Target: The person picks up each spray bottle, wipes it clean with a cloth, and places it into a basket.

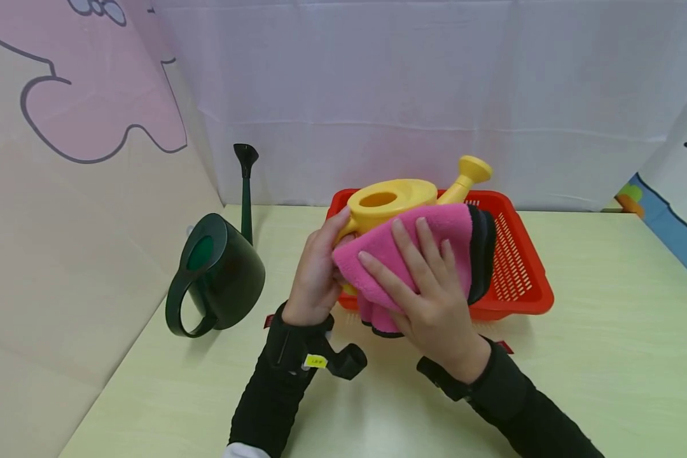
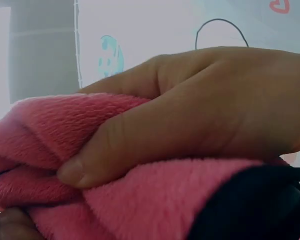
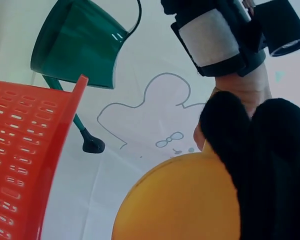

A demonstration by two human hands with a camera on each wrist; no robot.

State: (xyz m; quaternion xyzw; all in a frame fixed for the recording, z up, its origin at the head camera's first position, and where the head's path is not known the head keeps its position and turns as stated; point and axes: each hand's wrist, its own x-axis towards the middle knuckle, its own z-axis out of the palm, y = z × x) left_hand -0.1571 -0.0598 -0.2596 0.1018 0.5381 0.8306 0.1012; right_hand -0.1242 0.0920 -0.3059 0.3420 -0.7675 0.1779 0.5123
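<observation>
The left hand (image 1: 315, 273) grips the yellow can (image 1: 409, 198); the right hand (image 1: 434, 305), spread, presses a pink cloth (image 1: 383, 243) on it. Past them pokes a red basket (image 1: 532, 264) edge; a green can (image 1: 235, 280) stands apart, left. Wrist label (image 1: 315, 361): too tiny to read.

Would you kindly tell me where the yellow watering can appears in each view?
Head: the yellow watering can is right of centre, partly behind the pink cloth.
Left wrist: not visible.
Right wrist: bottom centre.
Shared landmark: the red basket, right of centre in head, left edge in right wrist, a sliver at lower right in left wrist.
</observation>
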